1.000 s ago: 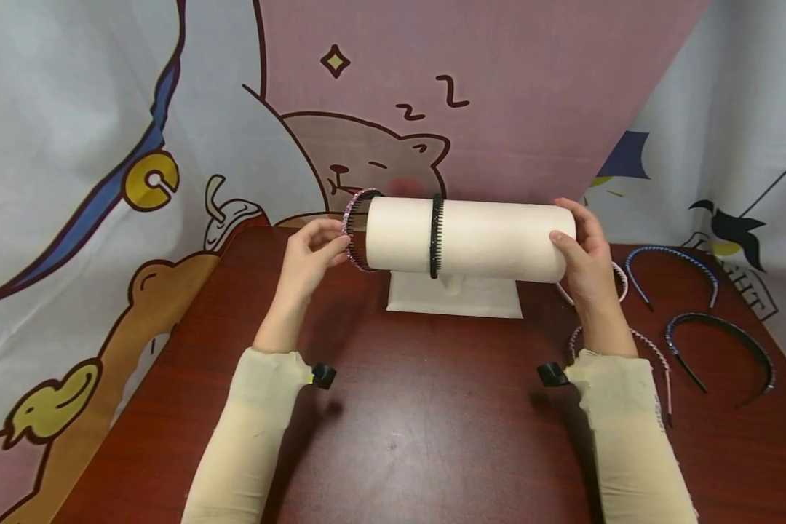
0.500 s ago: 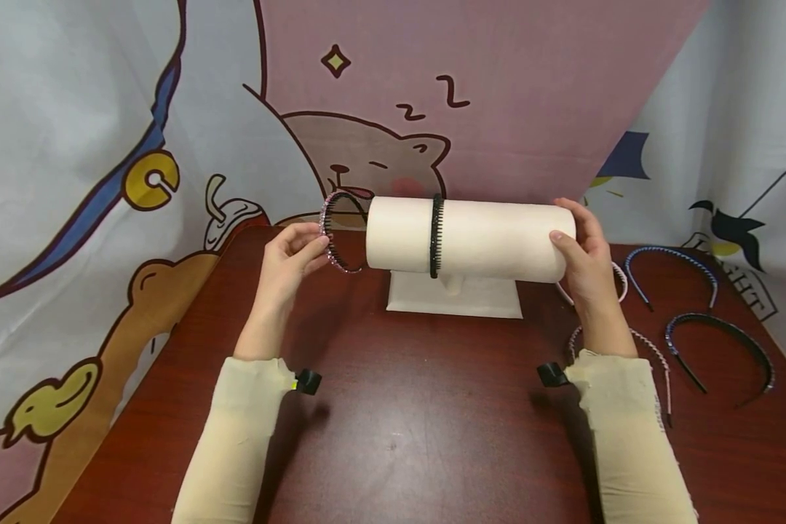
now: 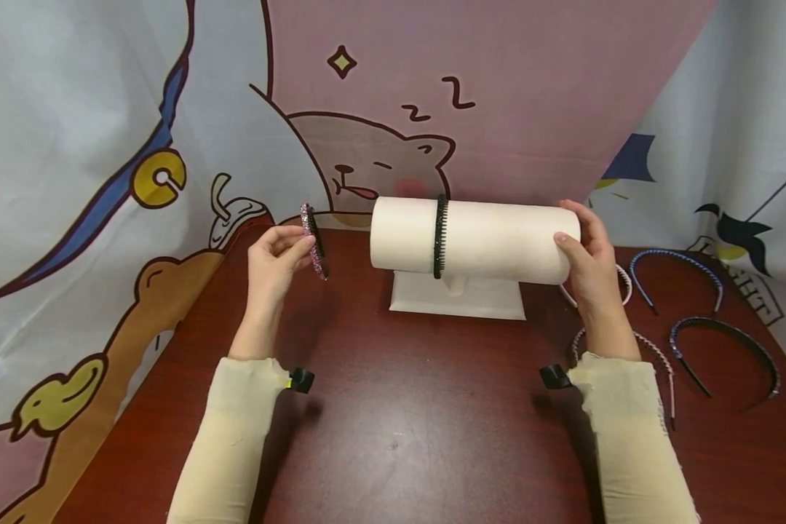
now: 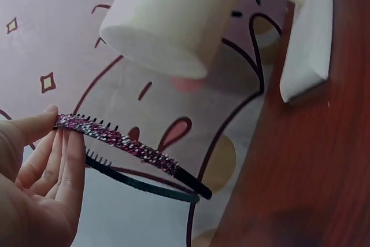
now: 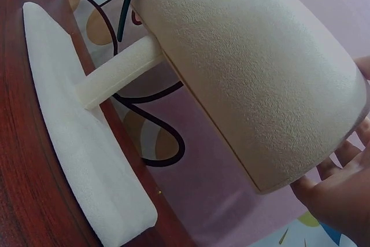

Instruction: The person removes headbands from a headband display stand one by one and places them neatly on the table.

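Note:
A glittery pink headband (image 3: 317, 256) with black comb teeth is pinched between the thumb and fingers of my left hand (image 3: 274, 262), in the air left of the display stand. In the left wrist view its sequined band (image 4: 124, 143) tilts down to a black tip. The stand's cream cylinder (image 3: 504, 240) lies level on a short post above a pale base (image 3: 458, 302). A black toothed headband (image 3: 440, 240) sits around the cylinder, left of its middle. My right hand (image 3: 592, 266) grips the cylinder's right end, thumb in front, fingers behind and partly hidden.
On the brown table (image 3: 393, 437), right of the stand, lie several more headbands: a bright blue one (image 3: 677, 252), a dark blue one (image 3: 727, 320), a pale pink twisted one (image 3: 663, 358) and a white one partly hidden by my right arm. A printed curtain (image 3: 530, 109) hangs behind.
The pink headband has come away from the cylinder's left end, moved left with my left hand and turned edge-on. My right hand keeps its grip on the cylinder.

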The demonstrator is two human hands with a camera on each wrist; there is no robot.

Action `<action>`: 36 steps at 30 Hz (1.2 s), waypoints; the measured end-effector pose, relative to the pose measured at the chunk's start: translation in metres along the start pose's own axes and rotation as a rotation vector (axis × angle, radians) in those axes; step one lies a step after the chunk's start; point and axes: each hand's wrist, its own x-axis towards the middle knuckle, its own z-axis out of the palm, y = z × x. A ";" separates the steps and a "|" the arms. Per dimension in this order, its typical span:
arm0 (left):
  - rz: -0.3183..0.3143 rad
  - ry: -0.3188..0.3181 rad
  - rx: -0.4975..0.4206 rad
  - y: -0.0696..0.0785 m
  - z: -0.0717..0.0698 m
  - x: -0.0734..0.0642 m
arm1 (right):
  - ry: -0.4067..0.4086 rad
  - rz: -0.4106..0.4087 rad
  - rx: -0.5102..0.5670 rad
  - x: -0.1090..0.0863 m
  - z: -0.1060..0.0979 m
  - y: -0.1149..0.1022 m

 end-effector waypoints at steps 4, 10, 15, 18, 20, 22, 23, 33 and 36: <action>0.044 0.063 0.057 -0.006 -0.005 0.002 | -0.009 -0.007 0.002 0.000 -0.001 0.001; 0.063 0.140 0.120 -0.013 -0.019 0.008 | -0.016 -0.002 -0.015 0.001 0.001 0.001; 0.023 0.207 0.099 -0.019 -0.030 0.012 | -0.010 -0.006 -0.015 0.001 0.002 0.000; -0.019 0.229 0.039 -0.019 -0.034 0.012 | -0.001 -0.012 -0.002 0.001 0.002 0.000; -0.048 0.235 -0.015 -0.020 -0.036 0.011 | 0.006 -0.018 -0.001 0.000 0.002 0.000; -0.074 0.240 -0.057 -0.022 -0.038 0.011 | 0.013 -0.022 0.002 0.000 0.002 0.000; -0.085 0.243 -0.071 -0.024 -0.039 0.012 | 0.017 -0.021 0.005 0.000 0.002 0.000; -0.081 0.316 -0.164 -0.043 -0.048 0.020 | 0.027 -0.017 0.005 -0.001 0.003 0.000; -0.084 0.321 -0.159 -0.044 -0.048 0.019 | 0.024 -0.020 0.017 -0.001 0.003 0.001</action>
